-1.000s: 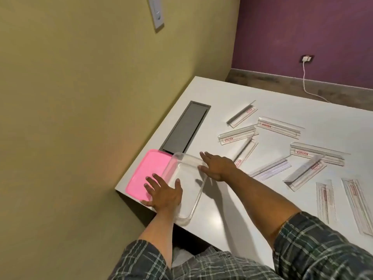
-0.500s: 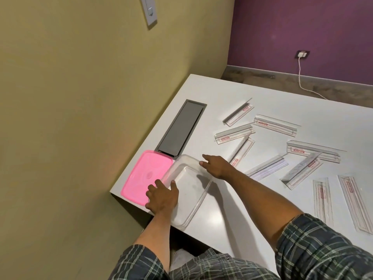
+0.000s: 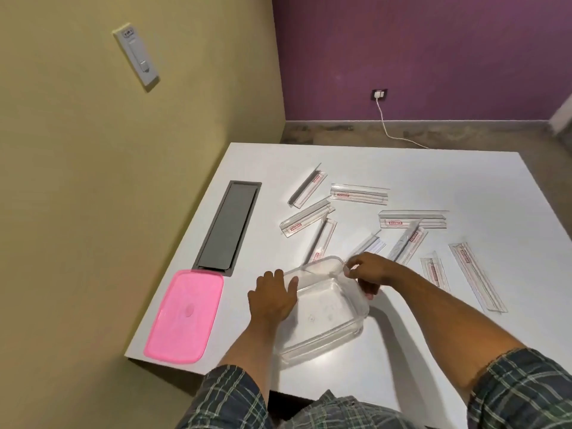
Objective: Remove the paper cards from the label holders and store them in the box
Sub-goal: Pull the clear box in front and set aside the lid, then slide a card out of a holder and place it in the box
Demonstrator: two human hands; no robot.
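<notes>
Head view: a clear plastic box sits open and empty on the white counter, near its front edge. The left hand lies flat against the box's left rim, its fingers stretched out and together, pressing on the wall rather than curled round it. The right hand is at the box's far right corner; its thumb and fingers are closed on the rim there, pinching the clear edge.

A pink lid lies flat on the counter to the left of the box, apart from it, at the counter's front left corner. Just behind the lid a grey hatch is set into the counter.

The clear label holders lie scattered over the counter behind and to the right of the box, some crossing one another. Paper cards with red print show inside several of them; none is in the box. One holder lies far right, pointing towards the front edge.

A white cable runs along the floor from a wall socket.
</notes>
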